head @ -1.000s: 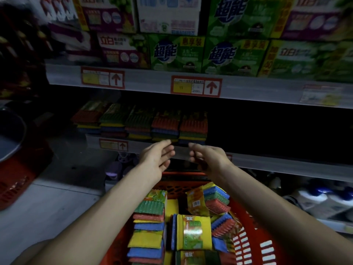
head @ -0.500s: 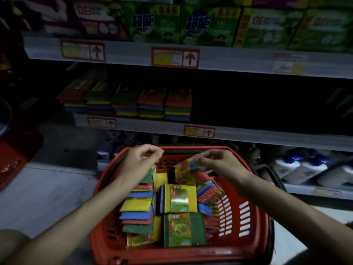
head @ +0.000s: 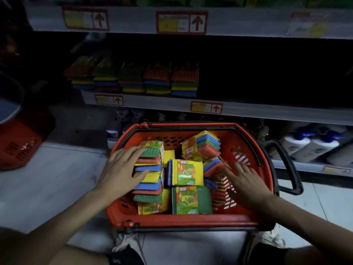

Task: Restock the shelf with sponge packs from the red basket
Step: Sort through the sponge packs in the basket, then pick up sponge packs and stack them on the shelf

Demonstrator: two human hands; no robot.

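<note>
A red basket (head: 246, 219) sits on the floor in front of me, filled with several sponge packs. My left hand (head: 122, 170) lies with straight fingers on a stacked multicolour sponge pack (head: 150, 178) at the basket's left side. My right hand (head: 244, 184) reaches in with spread fingers, its fingertips touching a blue-and-red sponge pack (head: 212, 168) at the right. Two yellow-green labelled packs (head: 186, 172) lie in the middle. On the shelf (head: 164, 105) above, a row of sponge packs (head: 133, 78) stands at the left.
A second red basket (head: 21, 144) holding a dark bowl stands at the far left. White bottles with blue caps (head: 313, 146) fill the lowest shelf at the right. The basket's black handle (head: 286, 167) hangs to the right. The shelf space right of the sponge row is dark.
Both hands came down from the shelf edge into the basket. The view tilted downward. The left hand flattened onto the left stack, and the right moved from the upper pack to the right-hand packs.
</note>
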